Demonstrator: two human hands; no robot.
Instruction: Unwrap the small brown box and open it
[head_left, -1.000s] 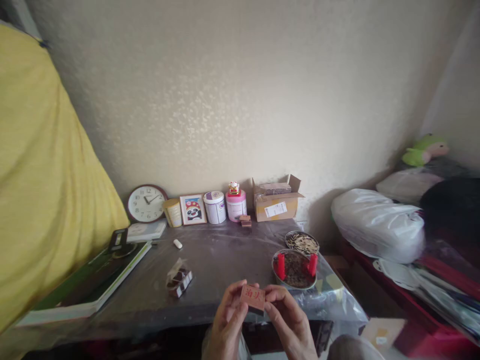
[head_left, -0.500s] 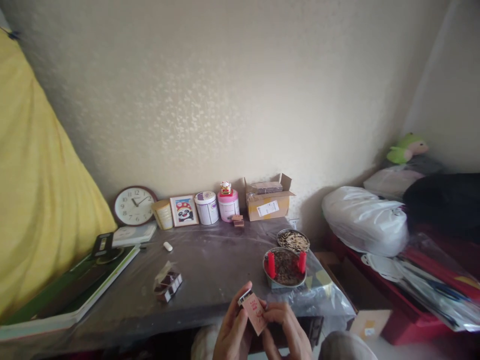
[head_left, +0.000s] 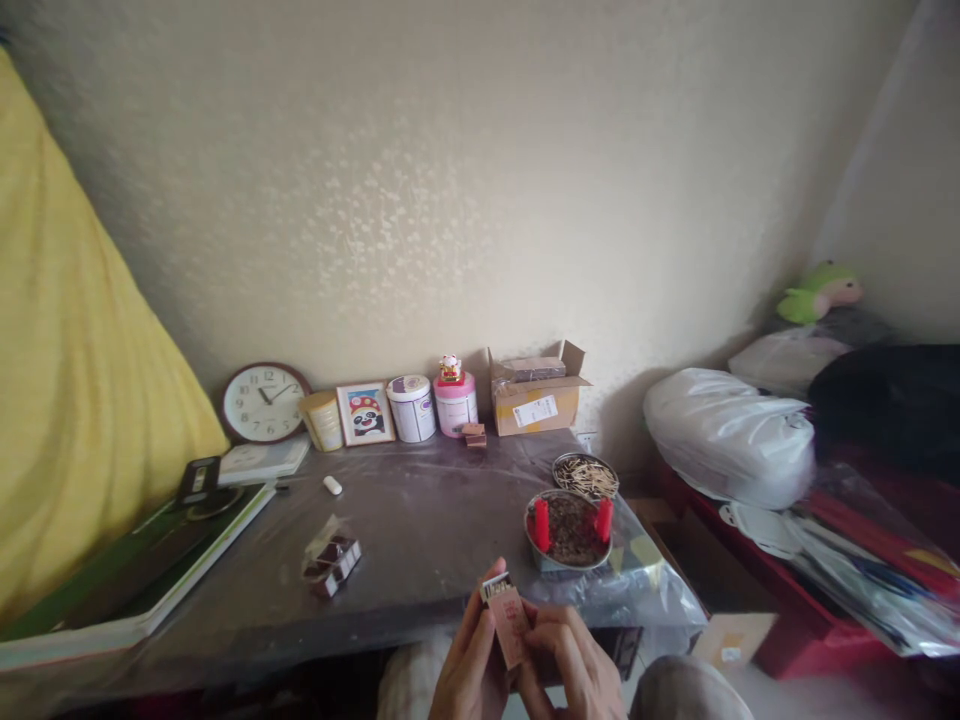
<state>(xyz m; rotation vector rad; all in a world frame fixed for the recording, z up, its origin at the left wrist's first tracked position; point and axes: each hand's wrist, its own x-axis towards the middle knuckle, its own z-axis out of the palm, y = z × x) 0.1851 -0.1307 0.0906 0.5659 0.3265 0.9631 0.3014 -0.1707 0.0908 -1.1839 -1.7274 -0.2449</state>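
Observation:
A matchbox [head_left: 508, 628] with red lettering is held between both hands, its inner tray slid partly out at the far end and match heads showing in it. My left hand [head_left: 469, 655] grips it along the left side with thumb and fingers. On the right and lower side, the fingers of my right hand [head_left: 568, 655] are closed against it. Beyond the hands stands a round tin [head_left: 568, 535] of dark ash-like filling with two red candles [head_left: 541, 524] upright in it. Behind that tin, a dish [head_left: 585, 478] holds many loose matchsticks.
A wrapped pack of small boxes [head_left: 332, 566] lies on the plastic-covered table [head_left: 420, 530]. Along the wall stand a clock [head_left: 266, 402], a picture frame, canisters and an open cardboard box [head_left: 536, 405]. A green book [head_left: 142, 570] is at left; white bags [head_left: 727, 435] are at right.
The matchbox tray has slid further out of its sleeve, so more of the matches show. Both hands stay on the box, and the view has shifted slightly.

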